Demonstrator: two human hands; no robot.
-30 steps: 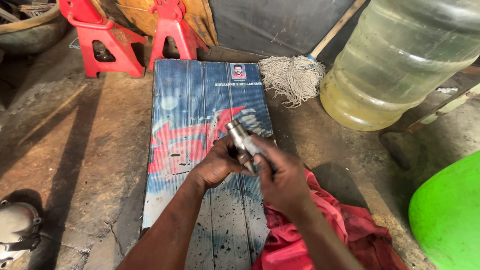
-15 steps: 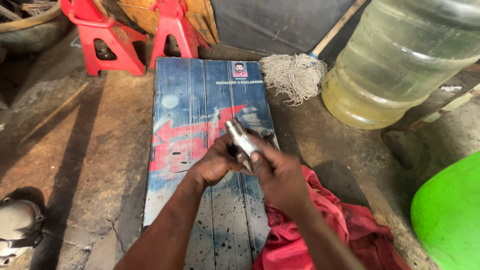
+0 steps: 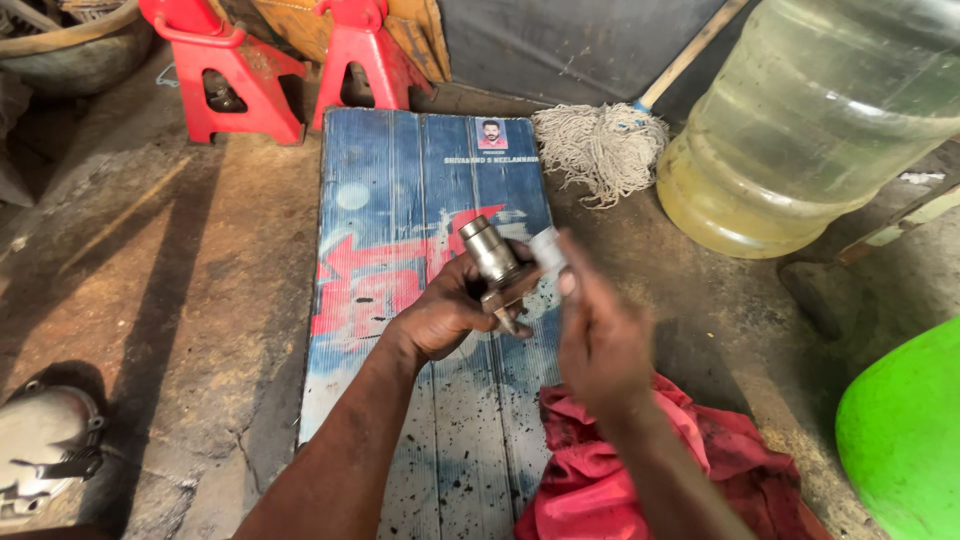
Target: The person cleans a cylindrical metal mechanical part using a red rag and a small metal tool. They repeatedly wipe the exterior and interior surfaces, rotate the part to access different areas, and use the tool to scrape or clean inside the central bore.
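Hands: left (image 3: pixel 450 315) grips metal cylinder (image 3: pixel 489 251); right (image 3: pixel 600 335) pinches small pale sleeve (image 3: pixel 548 247) above blue-red signboard (image 3: pixel 400 200).

mop (image 3: pixel 600 150) behind board (image 3: pixel 400 200), jug (image 3: pixel 810 120) right of mop

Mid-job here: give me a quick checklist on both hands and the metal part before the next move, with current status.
1. Left hand grips the grey metal cylinder: ok.
2. Cylinder tilted, clear of the blue board: ok.
3. Right hand holds a small pale piece at its fingertips: ok, though blurred.
4. Pale piece apart from the cylinder: ok.
5. Red cloth within reach, under the right forearm: ok.
6. Cylinder bore clean: cannot tell.
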